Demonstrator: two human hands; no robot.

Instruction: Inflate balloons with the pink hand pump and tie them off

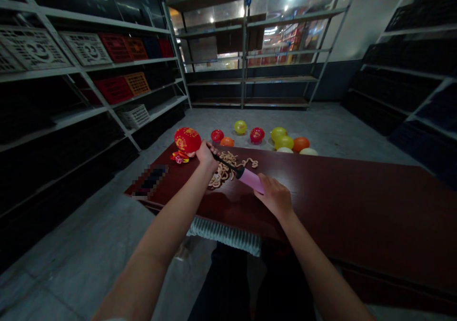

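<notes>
Pointing forward-left, slantwise: pink pump

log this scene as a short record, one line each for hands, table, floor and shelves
right hand: grips pink-and-black cylindrical hand pump
left hand: holds round red gold-printed balloon at the pump's black end
dark reddish-brown table: pile of beige curled strips, blurred dark rectangular object
grey floor: yellow, red, orange and whitish inflated balloons
pale metal shelves at left: white, red and orange plastic crates

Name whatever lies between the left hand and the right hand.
A pink and black pump runs from left hand to right hand in the head view, with tan curly strips near its black section.
</notes>
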